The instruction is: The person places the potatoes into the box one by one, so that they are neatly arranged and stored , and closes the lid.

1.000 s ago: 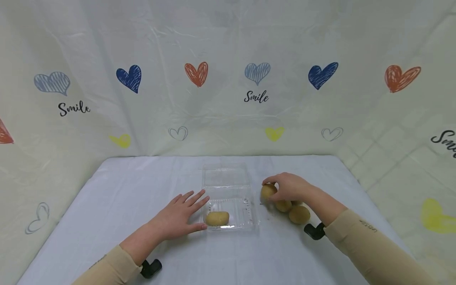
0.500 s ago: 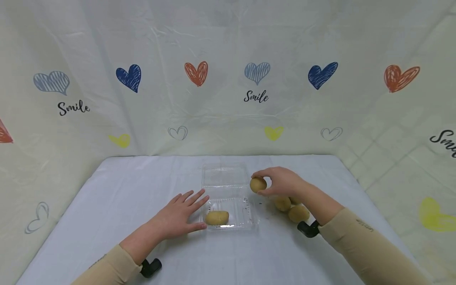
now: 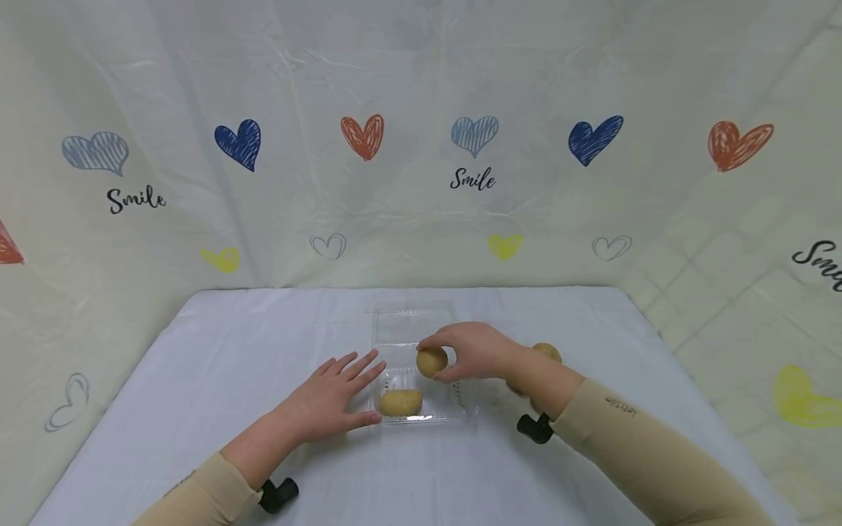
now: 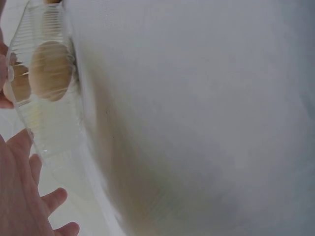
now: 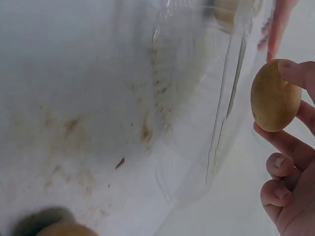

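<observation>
A clear plastic clamshell box (image 3: 437, 409) lies with its lid laid back on the table, and one potato (image 3: 400, 402) sits in its front left corner. My right hand (image 3: 479, 352) pinches a second potato (image 3: 432, 361) between thumb and fingers above the box; the right wrist view shows this potato (image 5: 276, 96) held at its ends. My left hand (image 3: 325, 405) lies spread at the box's left side, fingers straight, thumb tip near the front left corner. In the left wrist view, the boxed potato (image 4: 50, 71) shows through the ridged wall.
Several more potatoes lie to the right, with one potato (image 3: 547, 352) showing behind my right forearm, which partly covers the others. Dirt specks (image 5: 120, 162) mark the white tablecloth (image 3: 368, 482) beside the box. A curtain printed with hearts (image 3: 363, 136) hangs behind the table.
My right hand has lifted a potato from the group on the right and carried it left over the box. The left hand has stayed in place.
</observation>
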`<state>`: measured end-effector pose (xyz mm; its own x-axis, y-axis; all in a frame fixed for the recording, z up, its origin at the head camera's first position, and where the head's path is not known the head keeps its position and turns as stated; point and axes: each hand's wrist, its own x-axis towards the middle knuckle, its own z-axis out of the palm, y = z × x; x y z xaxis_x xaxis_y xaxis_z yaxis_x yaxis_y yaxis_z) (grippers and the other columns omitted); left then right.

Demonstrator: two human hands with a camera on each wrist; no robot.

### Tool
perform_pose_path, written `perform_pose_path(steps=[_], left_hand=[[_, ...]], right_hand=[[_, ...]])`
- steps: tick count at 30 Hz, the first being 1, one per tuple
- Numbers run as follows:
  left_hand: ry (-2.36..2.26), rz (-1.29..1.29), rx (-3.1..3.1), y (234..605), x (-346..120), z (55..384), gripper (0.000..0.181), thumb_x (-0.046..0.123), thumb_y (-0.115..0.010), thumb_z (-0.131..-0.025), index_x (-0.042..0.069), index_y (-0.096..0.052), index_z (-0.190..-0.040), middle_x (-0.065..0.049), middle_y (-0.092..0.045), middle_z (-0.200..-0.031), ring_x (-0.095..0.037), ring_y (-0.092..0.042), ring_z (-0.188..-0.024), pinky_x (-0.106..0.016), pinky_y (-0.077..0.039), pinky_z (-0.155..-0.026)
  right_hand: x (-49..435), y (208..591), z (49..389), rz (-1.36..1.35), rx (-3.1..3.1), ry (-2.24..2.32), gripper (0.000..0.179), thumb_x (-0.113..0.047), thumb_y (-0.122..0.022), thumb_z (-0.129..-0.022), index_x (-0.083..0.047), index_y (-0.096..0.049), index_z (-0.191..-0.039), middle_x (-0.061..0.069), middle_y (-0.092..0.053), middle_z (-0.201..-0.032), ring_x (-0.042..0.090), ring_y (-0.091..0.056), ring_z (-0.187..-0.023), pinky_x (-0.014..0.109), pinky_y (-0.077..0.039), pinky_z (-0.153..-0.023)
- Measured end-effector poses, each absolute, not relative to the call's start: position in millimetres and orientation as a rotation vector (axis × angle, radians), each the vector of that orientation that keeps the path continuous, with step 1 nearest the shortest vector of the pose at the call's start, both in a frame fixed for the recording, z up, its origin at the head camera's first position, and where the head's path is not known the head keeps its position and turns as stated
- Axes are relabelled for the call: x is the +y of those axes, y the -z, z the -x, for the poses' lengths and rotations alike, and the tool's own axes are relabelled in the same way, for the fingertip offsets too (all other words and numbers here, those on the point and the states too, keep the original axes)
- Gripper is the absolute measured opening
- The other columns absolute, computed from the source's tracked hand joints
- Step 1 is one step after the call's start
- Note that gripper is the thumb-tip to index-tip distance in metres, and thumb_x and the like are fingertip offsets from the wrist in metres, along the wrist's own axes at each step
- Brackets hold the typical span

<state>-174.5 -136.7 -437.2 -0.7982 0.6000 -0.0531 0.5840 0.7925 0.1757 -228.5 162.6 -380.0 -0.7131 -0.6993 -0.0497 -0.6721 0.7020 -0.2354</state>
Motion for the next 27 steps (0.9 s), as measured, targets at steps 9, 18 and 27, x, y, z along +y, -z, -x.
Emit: perform_pose_path(steps=[9, 18, 27], left_hand=[[-0.222, -0.958, 2.871, 438, -138, 175, 0.086, 0.075, -0.046, -0.089, 0.029, -0.023, -0.159, 0.006, -0.011, -0.166, -0.032, -0.020, -0.149, -0.057, -0.019, -0.117], [-0.220, -0.962, 2.865, 437, -138, 175, 0.089, 0.081, -0.038, -0.087, 0.031, -0.021, -0.159, 0.005, -0.012, -0.166, -0.031, -0.020, -0.149, -0.057, -0.019, -0.117], [-0.227, -0.964, 2.866, 435, -138, 174, 0.088, 0.078, -0.042, -0.089, 0.028, -0.023, -0.159, 0.004, -0.013, -0.166, -0.032, -0.021, -0.148, -0.058, -0.020, -0.116]], right_hand=[[135, 386, 228, 1.201, 2.705, 0.160, 0.049, -0.039, -0.076, -0.085, -0.031, -0.064, -0.132, -0.013, -0.065, -0.125, 0.008, -0.060, -0.113, 0.034, -0.050, -0.095], [124, 394, 231, 1.194, 2.681, 0.125, 0.050, -0.036, -0.077, -0.086, -0.031, -0.063, -0.133, -0.012, -0.064, -0.127, 0.009, -0.060, -0.115, 0.035, -0.050, -0.095], [119, 397, 233, 1.112, 2.608, 0.190, 0.048, -0.034, -0.074, -0.090, -0.029, -0.062, -0.137, -0.013, -0.063, -0.129, 0.009, -0.057, -0.120, 0.036, -0.046, -0.102]])
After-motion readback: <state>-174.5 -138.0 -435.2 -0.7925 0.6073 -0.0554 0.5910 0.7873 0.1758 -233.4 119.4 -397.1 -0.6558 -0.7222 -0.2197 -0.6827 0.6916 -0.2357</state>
